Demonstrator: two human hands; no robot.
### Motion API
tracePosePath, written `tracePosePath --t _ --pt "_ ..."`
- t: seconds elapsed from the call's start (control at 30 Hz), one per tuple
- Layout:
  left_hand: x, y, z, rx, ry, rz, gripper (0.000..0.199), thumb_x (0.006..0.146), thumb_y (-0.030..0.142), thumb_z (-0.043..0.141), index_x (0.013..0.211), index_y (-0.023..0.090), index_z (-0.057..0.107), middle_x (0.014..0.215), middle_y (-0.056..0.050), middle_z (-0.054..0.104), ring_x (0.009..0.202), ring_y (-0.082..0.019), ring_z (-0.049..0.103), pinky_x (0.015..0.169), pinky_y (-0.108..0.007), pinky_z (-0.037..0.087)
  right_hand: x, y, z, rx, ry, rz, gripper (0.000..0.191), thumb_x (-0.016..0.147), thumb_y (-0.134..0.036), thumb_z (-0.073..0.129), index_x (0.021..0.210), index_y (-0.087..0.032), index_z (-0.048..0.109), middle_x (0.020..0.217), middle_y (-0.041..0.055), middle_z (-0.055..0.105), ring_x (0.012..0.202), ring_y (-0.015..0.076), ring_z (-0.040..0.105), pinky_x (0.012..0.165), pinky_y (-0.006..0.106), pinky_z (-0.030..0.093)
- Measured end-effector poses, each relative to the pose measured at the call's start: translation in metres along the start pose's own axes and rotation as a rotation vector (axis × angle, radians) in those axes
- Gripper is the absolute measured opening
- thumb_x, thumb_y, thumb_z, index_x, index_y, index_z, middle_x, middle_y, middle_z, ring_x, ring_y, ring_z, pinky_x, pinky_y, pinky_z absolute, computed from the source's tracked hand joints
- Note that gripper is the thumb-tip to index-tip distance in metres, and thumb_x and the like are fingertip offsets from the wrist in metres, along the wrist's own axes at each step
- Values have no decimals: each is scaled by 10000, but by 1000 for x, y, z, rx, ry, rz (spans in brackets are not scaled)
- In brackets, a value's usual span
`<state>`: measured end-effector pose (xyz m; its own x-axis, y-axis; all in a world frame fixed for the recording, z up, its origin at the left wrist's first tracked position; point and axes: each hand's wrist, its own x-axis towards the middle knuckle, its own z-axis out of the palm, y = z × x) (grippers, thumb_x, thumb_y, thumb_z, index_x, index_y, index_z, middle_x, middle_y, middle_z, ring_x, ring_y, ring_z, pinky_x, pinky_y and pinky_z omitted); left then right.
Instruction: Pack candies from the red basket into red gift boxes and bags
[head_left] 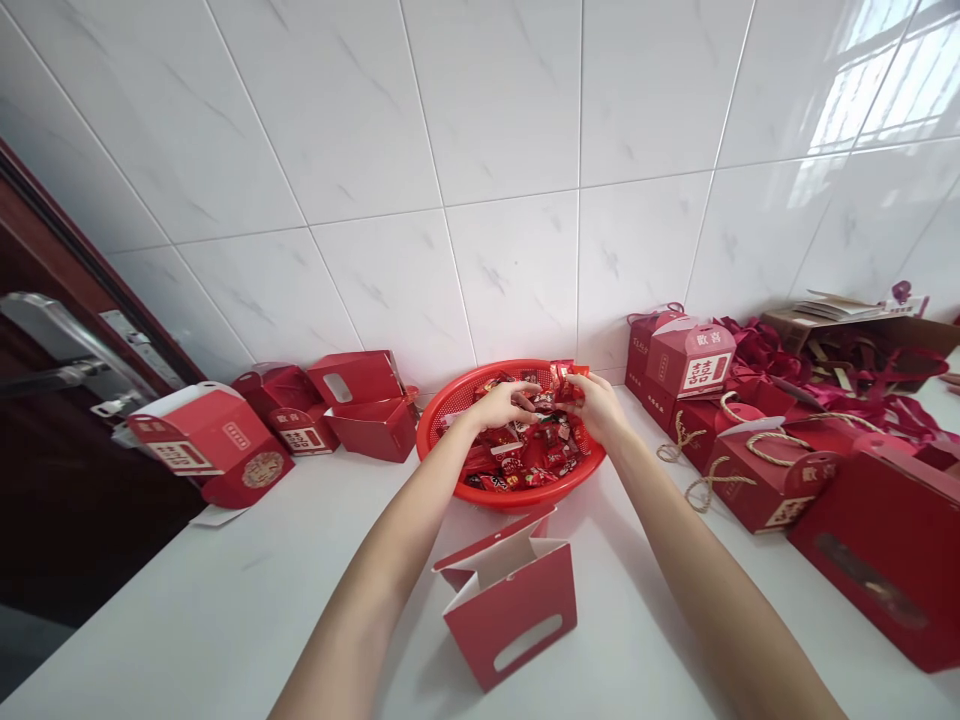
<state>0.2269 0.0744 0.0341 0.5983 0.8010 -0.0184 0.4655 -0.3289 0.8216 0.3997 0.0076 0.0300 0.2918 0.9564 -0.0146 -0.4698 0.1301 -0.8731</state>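
Note:
Wrapped candies (pixel 517 465) in mostly red wrappers fill a round red plastic basket (pixel 435 440) against the wall. Over the candies, my left hand (pixel 504 405) reaches in with curved fingers held apart; I see nothing in its grasp. At the basket's right side, my right hand (pixel 600 408) is closed on a red candy packet (pixel 566 375), which sticks up past the fingertips near the rim. Between my forearms, a red paper gift box (pixel 517 610) stands upright on the white table, its top open and an oval cut-out in its front.
Several red gift boxes (pixel 225 440) stand at the left, one (pixel 371 420) with its lid raised. More boxes (pixel 765 470), some with rope handles, crowd the right. Behind them are dark red ribbons (pixel 750 350) and a cardboard box (pixel 787 325). A tiled wall (pixel 510 130) bounds the back.

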Motion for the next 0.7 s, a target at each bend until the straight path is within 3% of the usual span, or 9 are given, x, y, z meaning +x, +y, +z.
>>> tracePosePath --t 0.13,0.23,0.43,0.63,0.7 --pt "0 1 -2 -85 161 72 466 614 196 864 1062 150 745 1016 -81 757 951 -220 683 865 -332 525 -2 1 0 -13 -46 -6 56 680 -166 689 671 -199 645 676 -16 676 635 132 621 544 237 568" --pt "4 -2 -2 -178 242 92 339 590 298 891 859 135 766 925 -82 770 892 -221 685 830 -327 521 -3 2 -1 -35 -94 -3 88 675 -157 739 706 -188 663 704 -1 705 634 135 640 568 241 575" --pt "11 -7 0 -293 404 158 423 531 495 887 721 140 759 721 -52 748 686 -177 652 721 -307 499 -2 3 -3 -54 -177 36 124 688 -154 789 729 -169 673 737 27 724 647 144 664 587 241 579" --pt "13 -4 3 -325 416 204 417 515 507 872 697 151 753 758 -64 764 729 -200 670 749 -326 514 -8 1 -1 -54 -311 98 111 692 -130 798 754 -148 708 738 49 734 652 162 680 579 262 596" --pt "13 -3 5 -308 392 213 389 553 485 856 724 148 761 789 -66 769 756 -208 677 764 -331 519 -8 1 -1 -36 -283 89 125 672 -130 808 737 -147 703 717 46 728 637 163 673 559 263 593"
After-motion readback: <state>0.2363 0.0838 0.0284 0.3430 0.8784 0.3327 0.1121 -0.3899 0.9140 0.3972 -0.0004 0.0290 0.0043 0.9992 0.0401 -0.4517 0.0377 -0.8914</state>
